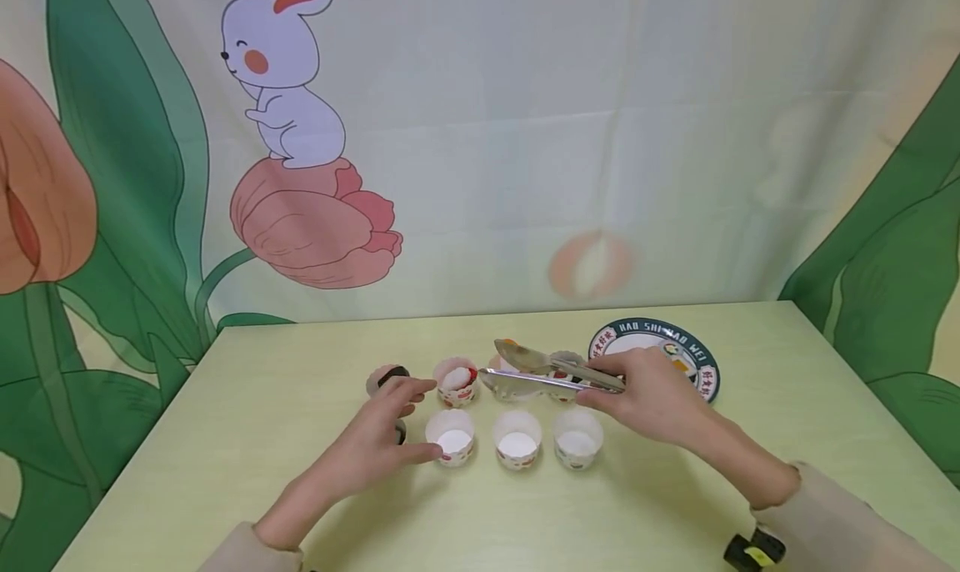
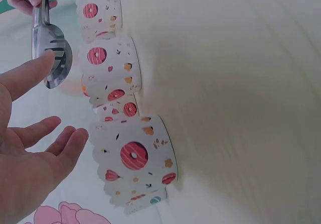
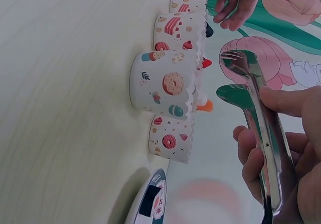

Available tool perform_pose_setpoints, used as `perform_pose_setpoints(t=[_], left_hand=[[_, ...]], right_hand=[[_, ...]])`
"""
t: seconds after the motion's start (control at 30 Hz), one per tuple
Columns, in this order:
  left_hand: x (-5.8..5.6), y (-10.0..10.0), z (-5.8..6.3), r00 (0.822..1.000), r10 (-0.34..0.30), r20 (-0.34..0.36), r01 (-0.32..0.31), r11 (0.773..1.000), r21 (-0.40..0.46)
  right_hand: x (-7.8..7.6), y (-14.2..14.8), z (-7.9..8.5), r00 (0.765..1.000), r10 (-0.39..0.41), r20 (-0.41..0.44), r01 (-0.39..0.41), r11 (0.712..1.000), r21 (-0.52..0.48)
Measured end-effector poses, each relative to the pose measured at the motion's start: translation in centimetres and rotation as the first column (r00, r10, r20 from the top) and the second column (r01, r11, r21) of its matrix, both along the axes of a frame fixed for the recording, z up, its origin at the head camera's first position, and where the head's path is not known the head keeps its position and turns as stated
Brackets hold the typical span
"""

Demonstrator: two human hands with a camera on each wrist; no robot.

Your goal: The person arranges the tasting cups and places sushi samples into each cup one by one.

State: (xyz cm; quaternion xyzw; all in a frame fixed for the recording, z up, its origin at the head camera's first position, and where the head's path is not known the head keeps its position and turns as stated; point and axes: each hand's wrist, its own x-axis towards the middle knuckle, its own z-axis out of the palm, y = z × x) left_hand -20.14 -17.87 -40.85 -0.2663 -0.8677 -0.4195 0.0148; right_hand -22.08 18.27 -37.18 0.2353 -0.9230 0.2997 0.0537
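My right hand [image 1: 656, 397] grips metal serving tongs [image 1: 558, 372], held over the back row of paper cups. In the right wrist view the tips of the tongs [image 3: 241, 78] stand apart with nothing between them. My left hand [image 1: 360, 451] has its fingers spread, with the thumb close to a white-lined front cup [image 1: 450, 430]. Two more front cups, a middle one [image 1: 517, 430] and a right one [image 1: 578, 430], show white insides. A back cup [image 1: 457, 395] contains a white and red piece [image 1: 459, 378]. The left hand partly hides a dark piece [image 1: 401, 430] in the front row.
Behind my right hand lies a round plate [image 1: 708, 363] with a green lettered rim and small pieces on it. The far-left back cup [image 1: 372, 380] has a dark piece inside. A printed cloth [image 1: 480, 180] hangs behind the pale table [image 1: 247, 405].
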Motion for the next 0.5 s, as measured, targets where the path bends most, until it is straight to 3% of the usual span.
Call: perform_pose_setpoints(t=[0.23,0.37,0.5], left_hand=[[0.3,0.9,-0.1,0.998,-0.038,0.040,0.038,0.999,-0.009],[0.3,1.3,0.0,0.998,-0.031,0.054,0.035,0.998,-0.061],[0.3,1.6,0.0,1.000,0.002,0.022,0.001,0.989,-0.147]], right_hand=[[-0.3,0.9,0.2,0.999,-0.018,-0.046,0.019,1.000,0.024],[-0.4,1.5,0.3,0.998,-0.029,-0.056,0.031,0.999,0.024],[-0.4,2.4,0.4,0.998,-0.046,-0.048,0.047,0.999,0.016]])
